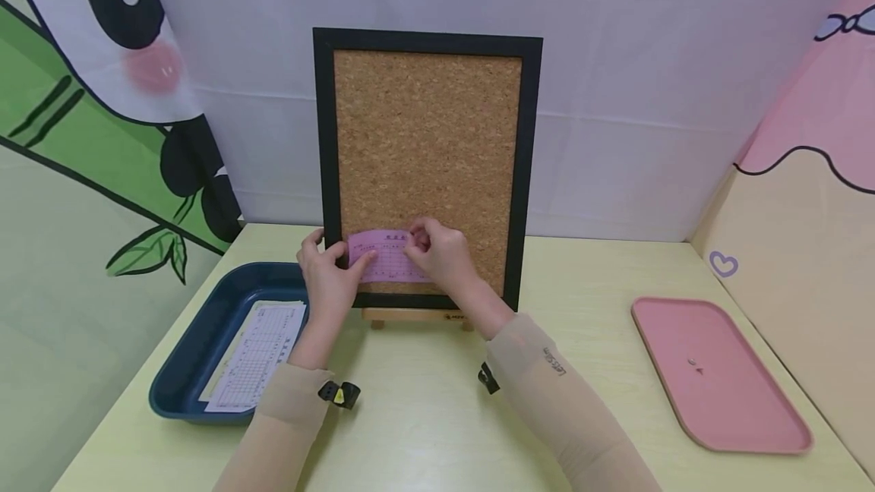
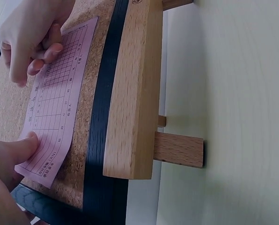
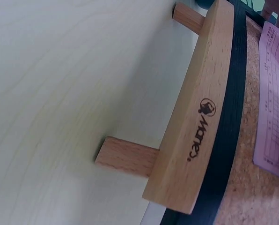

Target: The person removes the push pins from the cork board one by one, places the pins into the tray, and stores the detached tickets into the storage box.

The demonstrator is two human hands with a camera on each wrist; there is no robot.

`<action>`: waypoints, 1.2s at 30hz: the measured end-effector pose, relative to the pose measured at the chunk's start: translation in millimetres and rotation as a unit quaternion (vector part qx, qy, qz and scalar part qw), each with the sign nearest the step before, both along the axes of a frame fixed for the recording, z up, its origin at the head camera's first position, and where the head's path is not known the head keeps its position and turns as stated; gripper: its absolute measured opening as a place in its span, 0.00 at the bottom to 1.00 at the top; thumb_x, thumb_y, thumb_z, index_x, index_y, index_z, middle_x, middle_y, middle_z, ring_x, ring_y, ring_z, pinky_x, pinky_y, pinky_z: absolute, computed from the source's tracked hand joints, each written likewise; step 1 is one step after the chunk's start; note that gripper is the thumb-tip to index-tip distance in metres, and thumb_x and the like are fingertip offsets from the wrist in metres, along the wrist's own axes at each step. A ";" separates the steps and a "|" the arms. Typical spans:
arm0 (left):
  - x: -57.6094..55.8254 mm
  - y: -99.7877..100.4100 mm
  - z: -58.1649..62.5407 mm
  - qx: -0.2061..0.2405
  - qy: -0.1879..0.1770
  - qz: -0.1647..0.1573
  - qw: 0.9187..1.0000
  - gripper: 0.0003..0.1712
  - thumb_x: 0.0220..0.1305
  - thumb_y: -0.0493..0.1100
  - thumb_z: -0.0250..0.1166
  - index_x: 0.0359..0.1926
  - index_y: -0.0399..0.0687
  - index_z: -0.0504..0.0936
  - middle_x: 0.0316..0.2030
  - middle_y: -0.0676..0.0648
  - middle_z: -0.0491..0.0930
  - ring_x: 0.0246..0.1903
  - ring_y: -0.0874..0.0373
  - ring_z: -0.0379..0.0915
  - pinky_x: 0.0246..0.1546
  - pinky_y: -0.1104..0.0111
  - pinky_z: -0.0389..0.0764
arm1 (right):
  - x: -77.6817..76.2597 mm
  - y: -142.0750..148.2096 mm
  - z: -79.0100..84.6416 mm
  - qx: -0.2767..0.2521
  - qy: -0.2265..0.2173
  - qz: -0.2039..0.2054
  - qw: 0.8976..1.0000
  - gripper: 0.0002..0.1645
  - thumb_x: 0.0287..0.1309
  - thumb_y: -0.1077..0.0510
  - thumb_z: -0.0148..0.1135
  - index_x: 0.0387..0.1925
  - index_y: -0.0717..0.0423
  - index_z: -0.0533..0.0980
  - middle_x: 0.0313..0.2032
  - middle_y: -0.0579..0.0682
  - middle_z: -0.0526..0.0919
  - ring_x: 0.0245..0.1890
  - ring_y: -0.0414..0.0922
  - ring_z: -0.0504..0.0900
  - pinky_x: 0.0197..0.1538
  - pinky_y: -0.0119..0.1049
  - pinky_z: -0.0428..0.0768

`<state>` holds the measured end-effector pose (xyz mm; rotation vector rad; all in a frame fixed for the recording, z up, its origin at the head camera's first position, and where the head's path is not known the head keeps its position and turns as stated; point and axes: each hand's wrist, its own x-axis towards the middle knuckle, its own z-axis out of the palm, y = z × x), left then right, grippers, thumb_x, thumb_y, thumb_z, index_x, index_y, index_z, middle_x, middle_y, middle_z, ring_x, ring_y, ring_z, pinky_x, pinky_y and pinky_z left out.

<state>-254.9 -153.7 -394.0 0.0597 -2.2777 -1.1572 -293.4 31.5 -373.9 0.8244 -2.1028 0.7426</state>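
A pink paper form with a printed grid lies across the lower part of a cork board. My left hand holds the form's left end, its thumb laid over the paper and its fingers bent about the black frame's left edge. At the form's upper right, my right hand pinches with thumb and forefinger. In the left wrist view the other fingers of that hand curl over the paper. I cannot tell whether a small thing sits within the pinch. The form's left end bends slightly in the left wrist view.
The board leans on a small wooden easel. On the left, a dark blue tray holds white printed sheets. A pink tray at the right bears tiny items. Behind the table hangs a pale cloth.
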 end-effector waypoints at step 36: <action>34.4 -15.4 30.9 -0.041 0.001 -0.016 0.999 0.18 0.56 0.51 0.68 0.36 0.39 0.82 0.28 0.41 0.79 0.32 0.49 0.68 0.33 0.64 0.61 | 41.9 81.6 57.9 -0.032 0.012 0.073 0.997 0.05 0.49 0.69 0.63 0.30 0.63 0.76 0.18 0.50 0.77 0.16 0.36 0.71 0.22 0.26 0.73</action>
